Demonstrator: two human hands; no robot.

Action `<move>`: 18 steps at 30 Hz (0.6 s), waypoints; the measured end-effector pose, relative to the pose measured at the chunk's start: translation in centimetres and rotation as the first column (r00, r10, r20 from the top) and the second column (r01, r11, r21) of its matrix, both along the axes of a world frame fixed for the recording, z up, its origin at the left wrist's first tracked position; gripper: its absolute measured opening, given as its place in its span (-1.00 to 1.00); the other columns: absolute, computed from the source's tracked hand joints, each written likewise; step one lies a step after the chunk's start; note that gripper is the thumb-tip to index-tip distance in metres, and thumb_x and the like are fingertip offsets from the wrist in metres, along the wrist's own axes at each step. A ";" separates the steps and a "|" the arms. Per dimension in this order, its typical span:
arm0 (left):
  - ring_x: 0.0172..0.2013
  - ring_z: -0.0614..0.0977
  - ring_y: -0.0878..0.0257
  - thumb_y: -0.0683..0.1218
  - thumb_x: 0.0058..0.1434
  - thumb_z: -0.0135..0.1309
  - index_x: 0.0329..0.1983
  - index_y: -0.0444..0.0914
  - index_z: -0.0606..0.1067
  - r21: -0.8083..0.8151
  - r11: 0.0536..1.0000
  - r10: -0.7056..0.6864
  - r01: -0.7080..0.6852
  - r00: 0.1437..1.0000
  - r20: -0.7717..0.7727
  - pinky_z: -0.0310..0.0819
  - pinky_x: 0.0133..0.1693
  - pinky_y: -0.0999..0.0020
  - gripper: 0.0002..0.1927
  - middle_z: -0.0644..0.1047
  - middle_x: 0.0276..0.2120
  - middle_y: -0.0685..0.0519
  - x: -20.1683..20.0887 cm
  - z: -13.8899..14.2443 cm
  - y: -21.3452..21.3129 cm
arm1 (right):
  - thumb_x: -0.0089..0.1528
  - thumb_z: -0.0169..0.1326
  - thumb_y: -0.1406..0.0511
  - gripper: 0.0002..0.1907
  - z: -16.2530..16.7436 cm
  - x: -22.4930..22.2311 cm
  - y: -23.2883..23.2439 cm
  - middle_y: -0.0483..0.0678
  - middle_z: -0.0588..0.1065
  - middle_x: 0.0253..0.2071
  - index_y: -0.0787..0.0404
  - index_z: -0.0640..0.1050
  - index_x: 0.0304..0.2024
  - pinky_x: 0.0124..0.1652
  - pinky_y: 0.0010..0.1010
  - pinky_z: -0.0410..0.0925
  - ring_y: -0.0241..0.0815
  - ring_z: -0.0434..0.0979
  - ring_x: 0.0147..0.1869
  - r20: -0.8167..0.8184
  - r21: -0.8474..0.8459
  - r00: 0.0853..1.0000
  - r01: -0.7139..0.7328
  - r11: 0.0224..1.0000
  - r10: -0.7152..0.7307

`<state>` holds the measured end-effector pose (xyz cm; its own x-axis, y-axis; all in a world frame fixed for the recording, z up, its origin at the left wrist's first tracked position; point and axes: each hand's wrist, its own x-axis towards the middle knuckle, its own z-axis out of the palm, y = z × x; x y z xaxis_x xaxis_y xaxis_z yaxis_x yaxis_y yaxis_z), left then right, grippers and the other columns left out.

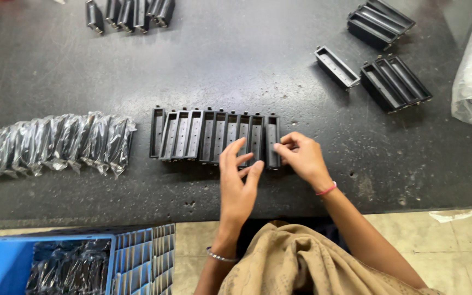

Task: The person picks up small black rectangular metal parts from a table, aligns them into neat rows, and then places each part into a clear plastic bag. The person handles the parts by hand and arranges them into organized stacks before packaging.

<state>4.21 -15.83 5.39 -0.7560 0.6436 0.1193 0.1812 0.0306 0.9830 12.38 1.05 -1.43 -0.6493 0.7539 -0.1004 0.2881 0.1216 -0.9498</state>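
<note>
Two hands work a row of black trays (214, 135) on the dark table (247, 65): right hand (301, 155) pinching the end tray (272, 141), left hand (239, 177) open.

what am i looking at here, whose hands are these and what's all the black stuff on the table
This is a single picture from a camera worn on a person's head, looking down at their own two bare hands over a dark worktable. No machine is involved.

In front of them stands a row of black plastic trays, narrow and rectangular, set side by side. The right hand pinches the tray at the right end of the row. The left hand hovers open at the row's front edge, fingers spread.

To the left lies a row of similar parts wrapped in clear plastic. More loose black trays sit at the far right and top. A blue crate with wrapped parts stands below the table.
</note>
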 end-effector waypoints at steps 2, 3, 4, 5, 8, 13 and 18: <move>0.10 0.57 0.15 -0.20 0.27 0.14 0.36 -0.26 0.30 0.005 1.000 0.016 -0.016 1.000 0.025 0.59 -0.02 0.32 -0.42 0.31 0.29 -0.05 -0.2 -0.1 -0.4 | 0.24 0.23 0.24 -0.77 0.6 0.4 0.8 -0.08 0.61 -0.40 0.31 0.63 -0.20 -0.40 -0.53 0.45 -0.39 0.58 -0.42 -0.068 -0.046 0.998 0.001 0.999 -0.004; 0.10 0.57 0.15 -0.20 0.28 0.14 0.36 -0.26 0.30 0.006 1.000 0.011 -0.012 1.000 0.023 0.58 -0.01 0.33 -0.43 0.31 0.29 -0.05 -0.3 -0.1 -0.6 | 0.26 0.21 0.24 -0.77 1.0 0.6 1.8 -0.08 0.62 -0.39 0.30 0.63 -0.19 -0.38 -0.53 0.47 -0.39 0.60 -0.40 -0.125 -0.046 0.992 0.012 0.999 -0.018; 0.11 0.57 0.15 -0.20 0.29 0.13 0.36 -0.26 0.30 0.006 1.000 0.008 -0.008 1.000 0.022 0.58 -0.01 0.33 -0.44 0.31 0.29 -0.04 -0.5 -0.1 -0.8 | 0.28 0.18 0.23 -0.78 1.3 0.7 3.0 -0.08 0.62 -0.38 0.28 0.63 -0.18 -0.37 -0.53 0.49 -0.39 0.61 -0.38 -0.181 -0.046 0.983 0.023 0.999 -0.031; 0.11 0.57 0.15 -0.20 0.30 0.12 0.36 -0.26 0.31 0.006 1.000 0.007 -0.007 1.000 0.020 0.58 -0.01 0.33 -0.44 0.31 0.29 -0.04 -0.5 -0.1 -0.9 | 0.29 0.20 0.26 -0.80 1.6 1.4 4.4 -0.06 0.62 -0.33 0.29 0.64 -0.16 -0.30 -0.48 0.46 -0.33 0.60 -0.32 -0.162 0.193 0.984 0.101 0.976 -0.070; 0.11 0.56 0.16 -0.20 0.31 0.11 0.35 -0.27 0.31 0.020 1.000 -0.012 0.012 1.000 0.015 0.58 0.00 0.33 -0.46 0.30 0.30 -0.03 -0.6 -0.1 -1.0 | 0.29 0.22 0.34 -0.82 2.4 2.4 10.0 0.07 0.52 -0.15 0.29 0.62 -0.08 -0.09 -0.25 0.40 -0.06 0.53 -0.11 -0.139 0.716 0.968 0.244 0.654 -0.209; 0.09 0.58 0.17 -0.20 0.28 0.12 0.30 -0.27 0.33 0.030 0.998 -0.048 0.046 0.997 0.065 0.58 -0.02 0.33 -0.49 0.33 0.27 -0.03 0.5 -0.1 -0.6 | 0.15 0.31 0.27 -0.70 1.2 1.9 16.5 0.10 0.53 -0.07 0.24 0.62 -0.10 0.02 -0.06 0.31 0.19 0.46 0.00 0.001 0.942 0.961 0.092 0.322 -0.276; 0.10 0.59 0.17 -0.21 0.30 0.10 0.30 -0.30 0.36 0.028 0.995 -0.094 0.092 0.988 0.118 0.58 0.02 0.33 -0.52 0.36 0.26 -0.04 1.6 -0.5 -1.1 | 0.21 0.35 0.29 -0.85 -0.3 1.8 18.4 0.09 0.58 -0.20 0.24 0.68 -0.25 -0.07 -0.13 0.39 0.12 0.54 -0.12 0.014 0.870 0.966 0.117 0.480 -0.260</move>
